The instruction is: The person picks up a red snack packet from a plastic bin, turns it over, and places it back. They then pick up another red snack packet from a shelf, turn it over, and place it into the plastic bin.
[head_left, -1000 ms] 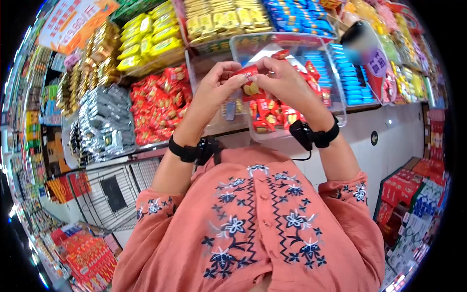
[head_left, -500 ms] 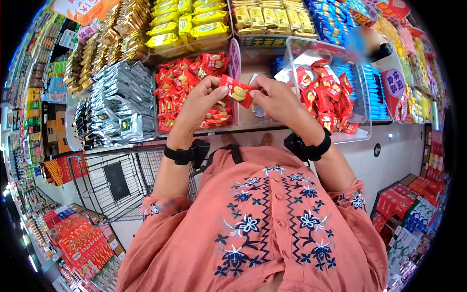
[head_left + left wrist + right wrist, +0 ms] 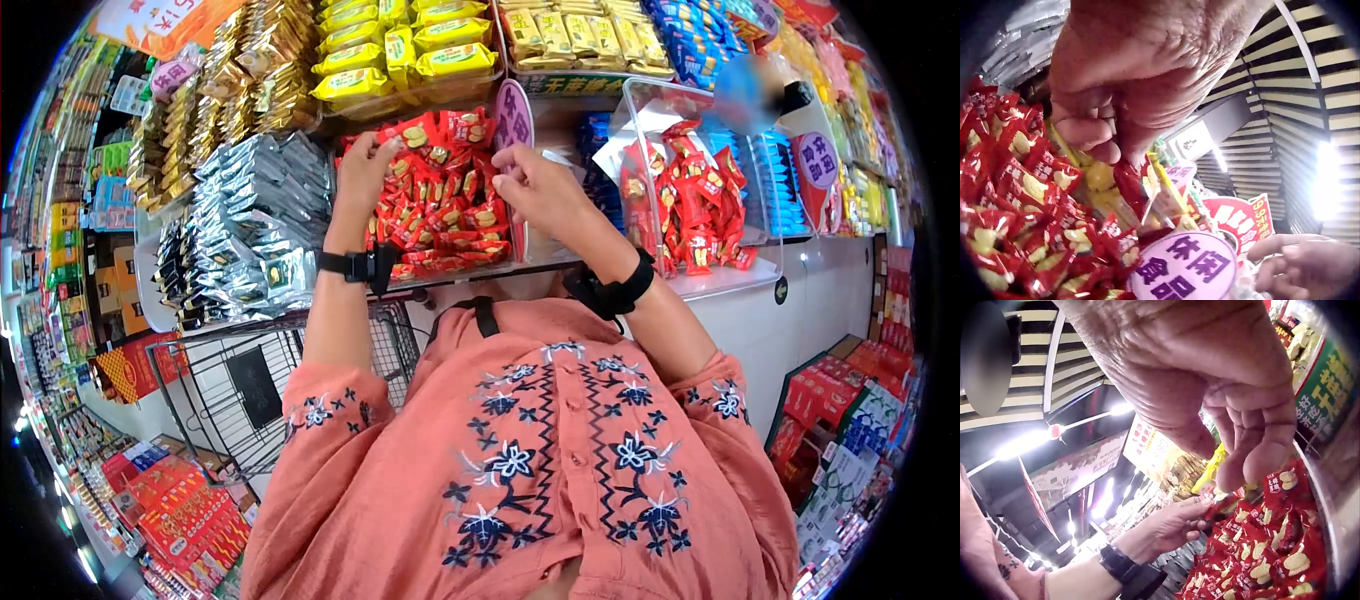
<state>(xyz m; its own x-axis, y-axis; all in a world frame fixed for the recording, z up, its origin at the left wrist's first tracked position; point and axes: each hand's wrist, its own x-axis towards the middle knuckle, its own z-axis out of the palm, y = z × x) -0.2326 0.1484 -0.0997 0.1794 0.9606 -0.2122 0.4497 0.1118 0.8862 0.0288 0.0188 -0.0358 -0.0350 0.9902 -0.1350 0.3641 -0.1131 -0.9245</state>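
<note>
My left hand (image 3: 360, 180) is over the back left of a bin of red snack packets (image 3: 440, 205). In the left wrist view, its thumb and fingertips pinch one red snack packet (image 3: 1137, 184) by its upper end, just above the pile. My right hand (image 3: 550, 195) hovers at the bin's right side, near the round purple sign (image 3: 513, 118). Its fingers (image 3: 1269, 447) hang loosely bent with nothing between them. Further right, a clear plastic box (image 3: 632, 100) holds more red packets (image 3: 700, 195).
Silver packets (image 3: 260, 220) fill the bin to the left, with gold packets (image 3: 255, 60) behind. Yellow packets (image 3: 350, 60) are at the back. A wire shopping cart (image 3: 385, 345) stands below the counter on the left. Stacked red boxes (image 3: 815, 420) are at the right.
Both hands, earlier together on one red packet over the clear box, have moved left to the red packet bin and separated. The right hand has let go of the packet.
</note>
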